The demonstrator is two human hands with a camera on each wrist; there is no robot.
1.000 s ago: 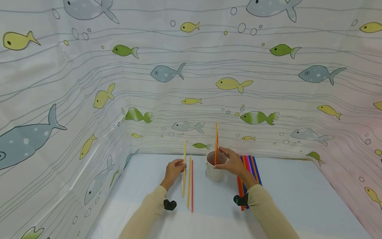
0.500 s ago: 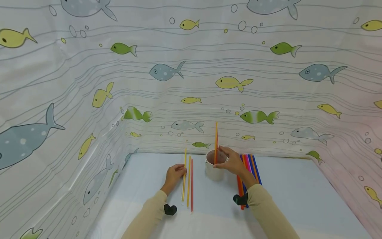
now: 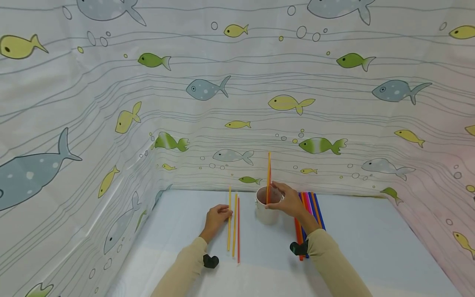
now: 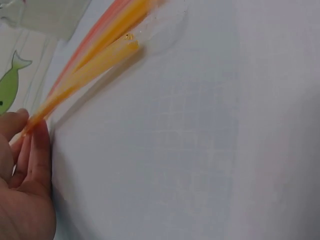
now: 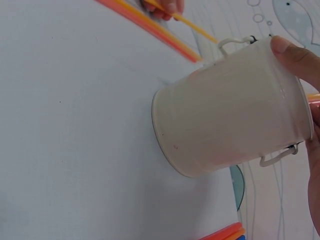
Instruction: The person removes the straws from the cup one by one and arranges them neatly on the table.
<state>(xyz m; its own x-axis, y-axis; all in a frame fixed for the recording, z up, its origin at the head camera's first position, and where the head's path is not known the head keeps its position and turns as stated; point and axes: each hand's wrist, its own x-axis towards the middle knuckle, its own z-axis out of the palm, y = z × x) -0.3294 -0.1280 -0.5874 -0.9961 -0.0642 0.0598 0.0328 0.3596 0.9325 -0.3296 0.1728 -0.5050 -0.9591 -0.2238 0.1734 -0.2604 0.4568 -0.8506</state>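
In the head view my left hand (image 3: 217,218) pinches a yellow straw (image 3: 229,237) upright near its middle, its lower end towards me. Beside it, a second yellow straw (image 3: 234,239) and a red straw (image 3: 239,243) lie on the table. My right hand (image 3: 291,204) spans the mouth of a small white bucket (image 3: 267,215). In the right wrist view the thumb (image 5: 292,52) presses the bucket's outer wall by the rim, while the other fingers are partly hidden behind it. Several orange and red straws (image 3: 269,173) stand up out of the bucket.
Right of the bucket lies a row of thicker coloured straws (image 3: 311,206) in red, orange, pink and blue, partly under my right forearm. A fish-print sheet (image 3: 237,140) hangs behind and beside the white table (image 3: 363,239).
My left hand has come slightly down and towards me with the yellow straw, which now stands lower beside the other two. My right hand and the bucket stay in place.
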